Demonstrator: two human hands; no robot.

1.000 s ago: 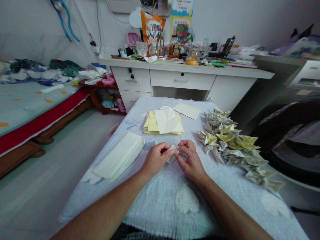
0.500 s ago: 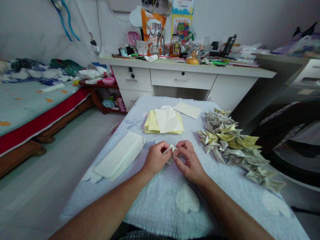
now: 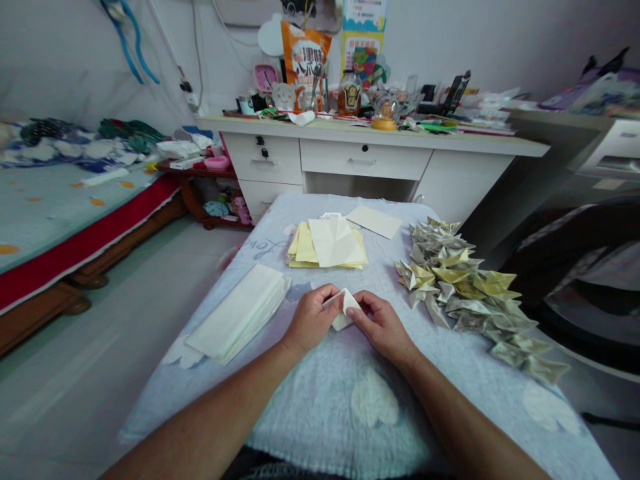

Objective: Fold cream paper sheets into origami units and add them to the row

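A small folded piece of pale paper (image 3: 344, 319) is pinched between both hands above the cloth-covered table (image 3: 310, 413). On its left side my left hand (image 3: 313, 317) grips it between thumb and fingers. My right hand (image 3: 379, 323) holds the right side, its thumb pressed on the front face. Just beyond the hands lies a stack of yellow paper sheets (image 3: 300, 250) with a creased white sheet (image 3: 336, 242) on top. To the left rests a long stack of white paper (image 3: 235, 313). Folded pointed paper pieces (image 3: 463, 283) are heaped at the right.
A single pale sheet (image 3: 375, 221) lies at the table's far side. Behind stands a white desk (image 3: 365, 157) crowded with a jar (image 3: 350, 93), an orange bag (image 3: 305, 67) and other items. A bed (image 3: 75, 207) is on the left, a washing machine (image 3: 610, 160) on the right.
The right fingers have closed in on the folded paper, the thumb now pressing its front. More of the paper's pale pointed face shows between the hands.
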